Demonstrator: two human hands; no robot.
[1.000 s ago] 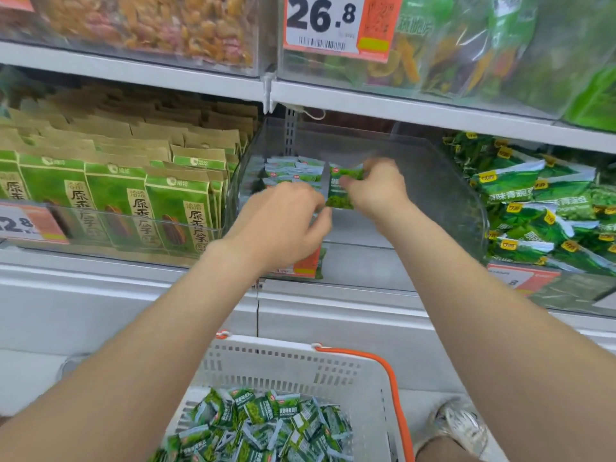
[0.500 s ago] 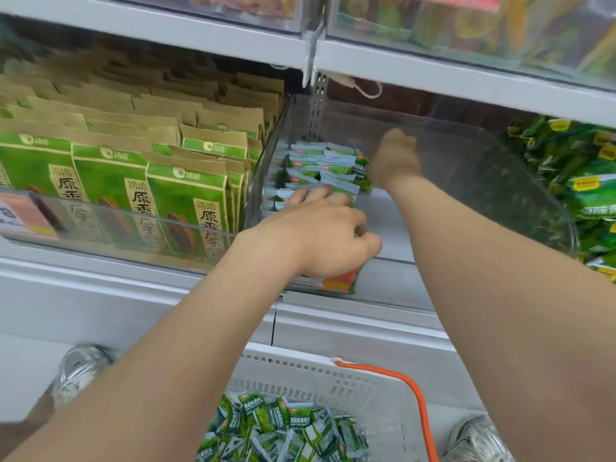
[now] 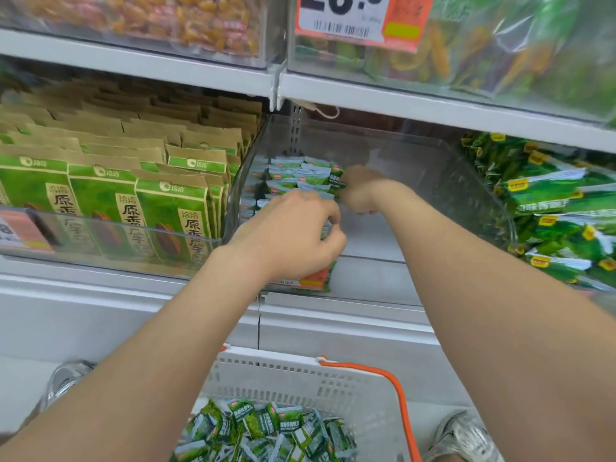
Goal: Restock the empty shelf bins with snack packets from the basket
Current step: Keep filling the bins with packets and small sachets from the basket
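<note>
A clear shelf bin (image 3: pixel 433 181) holds a small stack of green-and-white snack packets (image 3: pixel 296 176) in its back left corner. My right hand (image 3: pixel 361 191) reaches into the bin, fingers curled, and pinches a green packet (image 3: pixel 336 176) against the stack's right side. My left hand (image 3: pixel 293 235) hovers over the bin's front left, fingers curled round a few packets; only a green edge (image 3: pixel 325 233) shows. Below stands a white basket (image 3: pixel 283 365) with an orange handle (image 3: pixel 393 385), holding several loose green packets (image 3: pixel 266 428).
Brown-and-green seed bags (image 3: pixel 100 201) fill the bin on the left and large green bags (image 3: pixel 560 211) fill the one on the right. A white shelf edge (image 3: pixel 400 105) with stocked bins and a price tag (image 3: pixel 360 15) hangs close above. Shoes (image 3: pixel 466 435) stand beside the basket.
My left hand has risen from the bin's front edge and moved inward toward the stack. My right hand stays at the stack's right side. The camera tilted up slightly.
</note>
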